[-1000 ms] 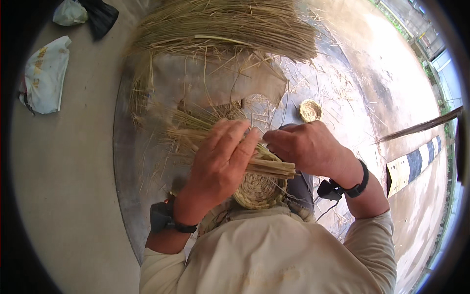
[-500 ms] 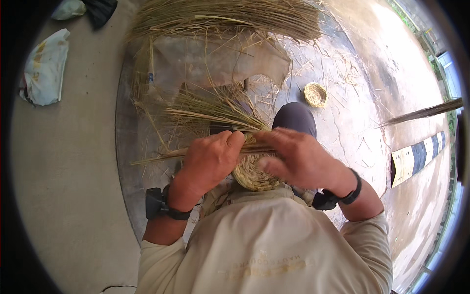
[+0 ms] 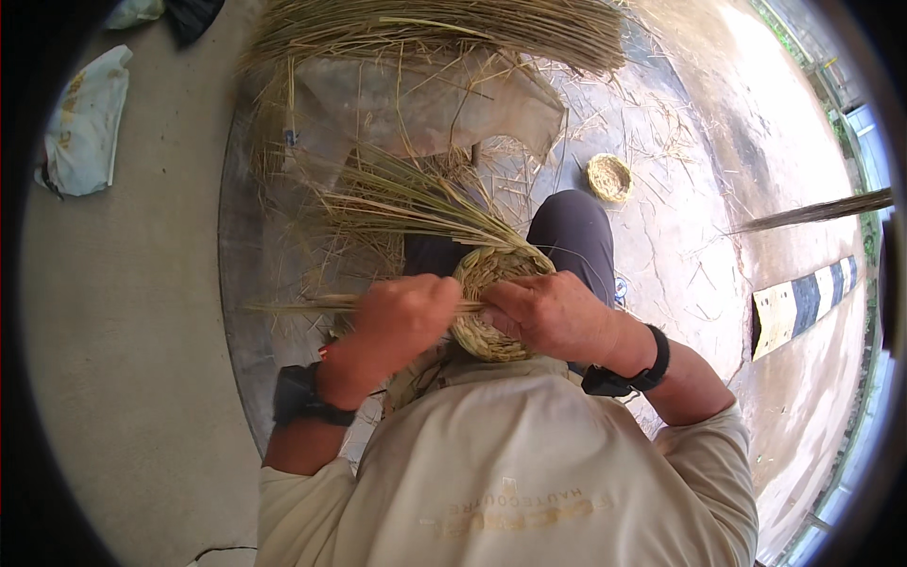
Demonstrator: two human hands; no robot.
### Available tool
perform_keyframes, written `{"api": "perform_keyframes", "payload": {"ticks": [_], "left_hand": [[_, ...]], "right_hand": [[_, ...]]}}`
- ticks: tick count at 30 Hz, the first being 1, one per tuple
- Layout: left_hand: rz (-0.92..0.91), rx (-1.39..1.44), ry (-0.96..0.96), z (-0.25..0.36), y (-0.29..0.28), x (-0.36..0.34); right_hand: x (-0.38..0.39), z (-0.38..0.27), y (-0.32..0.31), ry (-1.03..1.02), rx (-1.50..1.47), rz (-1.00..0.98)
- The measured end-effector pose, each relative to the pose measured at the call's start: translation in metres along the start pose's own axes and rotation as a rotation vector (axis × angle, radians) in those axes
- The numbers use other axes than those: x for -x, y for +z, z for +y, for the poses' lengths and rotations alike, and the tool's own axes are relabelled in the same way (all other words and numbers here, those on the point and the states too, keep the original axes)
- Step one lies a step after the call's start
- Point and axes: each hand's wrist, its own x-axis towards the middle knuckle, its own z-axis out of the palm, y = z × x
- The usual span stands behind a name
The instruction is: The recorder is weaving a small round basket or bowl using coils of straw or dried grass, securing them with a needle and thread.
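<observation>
- Pale floor (image 3: 142,331) at left.
- Basket (image 3: 479,335) against the shirt (image 3: 510,444), seemingly for bracing; stalks (image 3: 425,213) fan from its far rim.
- Left hand (image 3: 406,310) grips a wisp (image 3: 331,303); right hand (image 3: 553,312) pinches its end above the basket, probably for tautness.
- Sheaf (image 3: 453,30) beyond, likely within reach.

And here the small straw basket (image 3: 489,340) is seen, round, yellow-green and thickly braided, its woven face turned upward! From its far rim a sheaf of long stalks (image 3: 425,213) is fanned out, up and leftward. Across its middle a thin straw bundle (image 3: 321,304) is held nearly level, its wispy end left jutting out leftward!
</observation>
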Motion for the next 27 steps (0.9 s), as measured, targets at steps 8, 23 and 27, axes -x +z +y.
{"api": "perform_keyframes", "payload": {"ticks": [8,23,27], "left_hand": [[0.139,-0.740,-0.727,-0.164,-0.152,0.126],[-0.114,0.189,-0.259,-0.044,0.040,-0.007],[-0.081,0.206,-0.263,-0.044,0.042,-0.010]], "right_hand": [[-0.011,0.039,-0.055,0.169,0.218,0.240],[-0.043,0.052,0.003,0.358,0.250,-0.033],[-0.047,0.058,0.007,0.333,0.278,-0.040]]}}
